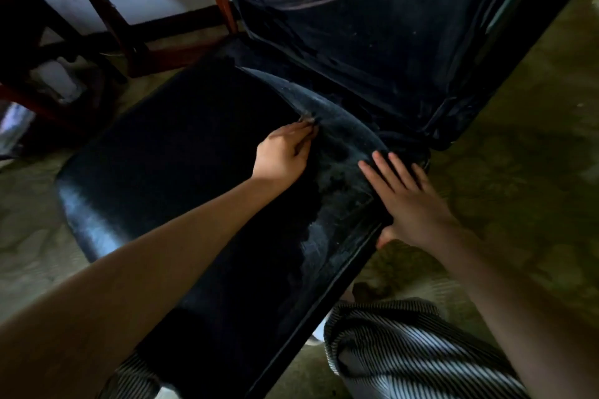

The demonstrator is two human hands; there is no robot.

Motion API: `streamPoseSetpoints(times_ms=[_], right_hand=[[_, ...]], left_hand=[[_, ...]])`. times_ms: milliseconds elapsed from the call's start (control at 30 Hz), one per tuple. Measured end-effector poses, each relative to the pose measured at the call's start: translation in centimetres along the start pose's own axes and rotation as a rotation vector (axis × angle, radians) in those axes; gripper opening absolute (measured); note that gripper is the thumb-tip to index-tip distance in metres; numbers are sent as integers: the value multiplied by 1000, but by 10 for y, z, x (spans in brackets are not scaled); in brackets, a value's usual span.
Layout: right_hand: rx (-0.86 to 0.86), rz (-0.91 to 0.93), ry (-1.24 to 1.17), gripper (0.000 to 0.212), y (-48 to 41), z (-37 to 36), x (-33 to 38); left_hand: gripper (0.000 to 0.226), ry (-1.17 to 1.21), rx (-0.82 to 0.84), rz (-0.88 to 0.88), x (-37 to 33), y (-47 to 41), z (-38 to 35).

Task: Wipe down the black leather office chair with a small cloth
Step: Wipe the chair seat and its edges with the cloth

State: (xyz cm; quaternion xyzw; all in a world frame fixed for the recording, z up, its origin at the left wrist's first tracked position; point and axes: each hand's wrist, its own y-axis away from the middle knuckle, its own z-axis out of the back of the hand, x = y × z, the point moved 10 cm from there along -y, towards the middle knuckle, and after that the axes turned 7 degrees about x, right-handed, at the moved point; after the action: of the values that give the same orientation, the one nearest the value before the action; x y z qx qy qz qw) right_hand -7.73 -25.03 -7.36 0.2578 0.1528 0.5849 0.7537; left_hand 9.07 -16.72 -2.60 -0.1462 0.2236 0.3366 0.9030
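Note:
The black leather chair fills the middle of the view, its seat (181, 146) toward me and its dusty backrest (372, 36) rising at the top right. My left hand (283, 155) grips a small dark cloth (308, 118), of which only a scrap shows past the fingertips, and presses it on the seat near its rear curve. My right hand (408, 201) lies flat with straight fingers on the seat's right rear edge, thumb hooked under the rim. Pale dust streaks mark the leather between the two hands.
A dark red wooden frame (107, 19) stands behind the chair at the upper left. Patterned olive carpet (518, 172) covers the floor to the right. My striped trouser legs (405, 350) are at the bottom, close to the seat's front edge.

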Motion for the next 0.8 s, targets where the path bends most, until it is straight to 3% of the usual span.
streamPoseSetpoints(times_ms=[267, 533, 667, 733, 800], right_hand=[[-30, -11, -33, 135, 3, 5, 1], [-166, -68, -118, 113, 18, 4, -11], [-121, -157, -216, 126, 29, -4, -18], [-16, -251, -316, 132, 34, -17, -23], [120, -286, -474, 131, 36, -31, -22]], left_hand=[[33, 3, 167, -163, -51, 43, -28], [30, 76, 236, -284, -77, 88, -38], [31, 175, 35, -167, -58, 80, -7], [29, 135, -88, -72, -36, 72, 12], [29, 94, -78, 40, -15, 61, 17]])
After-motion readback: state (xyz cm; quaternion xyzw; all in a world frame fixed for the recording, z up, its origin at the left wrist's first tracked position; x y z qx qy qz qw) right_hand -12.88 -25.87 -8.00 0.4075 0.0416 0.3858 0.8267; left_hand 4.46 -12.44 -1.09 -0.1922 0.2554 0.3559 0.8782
